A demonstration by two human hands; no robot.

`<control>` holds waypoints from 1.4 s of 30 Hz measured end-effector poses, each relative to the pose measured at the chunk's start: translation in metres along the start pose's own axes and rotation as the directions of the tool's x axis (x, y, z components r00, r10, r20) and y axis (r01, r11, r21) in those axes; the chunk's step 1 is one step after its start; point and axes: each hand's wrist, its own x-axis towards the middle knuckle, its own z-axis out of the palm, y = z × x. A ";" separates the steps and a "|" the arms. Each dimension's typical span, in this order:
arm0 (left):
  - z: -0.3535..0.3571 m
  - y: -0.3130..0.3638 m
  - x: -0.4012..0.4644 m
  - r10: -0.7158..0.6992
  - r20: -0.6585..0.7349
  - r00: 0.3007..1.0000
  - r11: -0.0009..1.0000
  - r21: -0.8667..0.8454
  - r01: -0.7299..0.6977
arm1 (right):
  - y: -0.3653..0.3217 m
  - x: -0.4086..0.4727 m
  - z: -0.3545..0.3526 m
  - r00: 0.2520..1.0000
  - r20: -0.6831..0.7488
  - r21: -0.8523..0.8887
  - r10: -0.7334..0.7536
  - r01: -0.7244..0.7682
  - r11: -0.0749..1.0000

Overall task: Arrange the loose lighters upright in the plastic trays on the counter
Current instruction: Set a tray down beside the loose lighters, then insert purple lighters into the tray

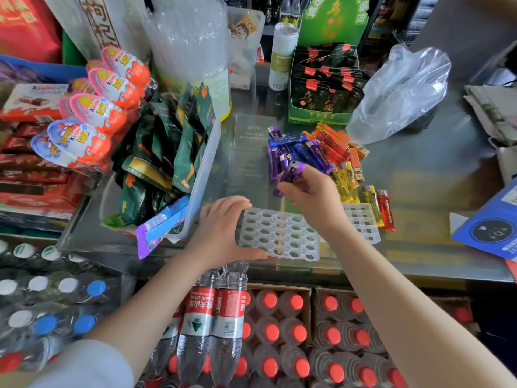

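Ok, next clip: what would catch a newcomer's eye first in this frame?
Probably the heap of loose lighters, purple, blue, orange and yellow, lying on the glass counter at centre. Just in front, the right hand holds purple lighters above an empty white plastic tray, which the left hand steadies at its left edge. The bright egg-shaped sweets stacked at far left also stand out.

Our left hand (223, 231) braces the empty tray (279, 233) at its left edge. Our right hand (313, 194) grips a purple lighter (291, 172) above it. Loose lighters (316, 152) piled behind; second tray (363, 222) to the right, beside a red lighter (387, 210).
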 end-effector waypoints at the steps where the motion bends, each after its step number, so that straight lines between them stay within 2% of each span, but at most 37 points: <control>1: 0.000 -0.001 -0.001 0.015 0.002 1.000 1.000 -0.002 -0.015 | 0.000 -0.003 0.005 0.999 0.035 0.029 -0.004 0.003 1.000; 5: -0.004 -0.007 -0.006 0.090 0.042 0.995 0.992 -0.088 -0.086 | 0.006 -0.009 0.020 0.989 0.146 0.076 0.030 -0.042 0.996; 8: -0.004 -0.007 -0.011 0.095 0.039 0.995 0.991 -0.096 -0.091 | 0.006 -0.009 0.024 0.977 0.210 0.053 0.019 -0.031 0.998; 13: -0.001 -0.006 -0.011 0.077 -0.002 0.997 0.992 -0.103 -0.077 | 0.000 -0.003 0.024 0.941 0.333 -0.122 -0.069 0.115 0.986; 19: -0.002 -0.004 -0.010 0.061 -0.018 0.998 0.992 -0.113 -0.062 | 0.001 0.002 0.035 0.888 0.420 -0.305 -0.186 0.331 0.893; 24: -0.002 -0.004 -0.009 0.041 -0.015 0.999 0.993 -0.113 -0.043 | 0.002 0.001 0.030 0.891 0.439 -0.490 -0.116 0.345 0.801; 26: -0.001 -0.005 -0.009 0.030 -0.022 0.999 0.992 -0.120 -0.033 | 0.009 0.007 0.018 0.913 0.401 -0.539 -0.071 0.297 0.788; 28: 0.000 -0.004 -0.009 0.008 -0.037 0.999 0.991 -0.135 -0.013 | 0.015 0.016 0.010 0.963 0.259 -0.629 -0.071 0.223 0.745; 30: 0.000 -0.004 -0.009 -0.002 -0.050 0.999 0.989 -0.146 -0.006 | 0.016 0.024 0.009 0.997 0.081 -0.665 -0.001 0.054 0.745; 32: 0.000 -0.004 -0.009 -0.015 -0.057 0.998 0.983 -0.181 0.004 | 0.016 0.032 0.014 0.995 0.006 -0.666 0.099 -0.070 0.743; 36: -0.006 -0.001 -0.011 -0.064 -0.056 0.996 0.947 -0.317 0.043 | 0.010 0.044 0.023 0.982 -0.035 -0.688 0.184 -0.157 0.709; 42: -0.007 -0.001 -0.013 -0.063 -0.051 0.997 0.932 -0.360 0.041 | 0.000 0.048 0.036 0.982 0.003 -0.780 0.187 -0.115 0.615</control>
